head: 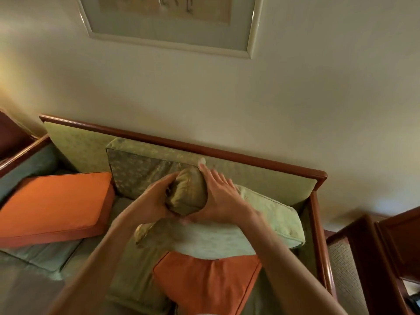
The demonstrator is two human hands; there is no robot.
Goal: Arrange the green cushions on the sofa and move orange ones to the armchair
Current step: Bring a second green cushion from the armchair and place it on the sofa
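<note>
A small olive-green cushion (188, 193) is squeezed between my left hand (156, 198) and my right hand (221, 200), above the sofa seat. Behind it a patterned green box cushion (141, 171) stands against the sofa back (75, 142). A pale green cushion (261, 221) lies flat under my hands on the right. One large orange cushion (54, 205) leans on the left of the seat. A second orange cushion (204, 283) lies at the front, between my forearms.
The sofa has a dark wooden frame (318, 221) along the back and right side. A wooden piece with a woven panel (345, 264) stands right of the sofa. A framed picture (168, 21) hangs on the wall above. More wooden furniture (13, 137) is at far left.
</note>
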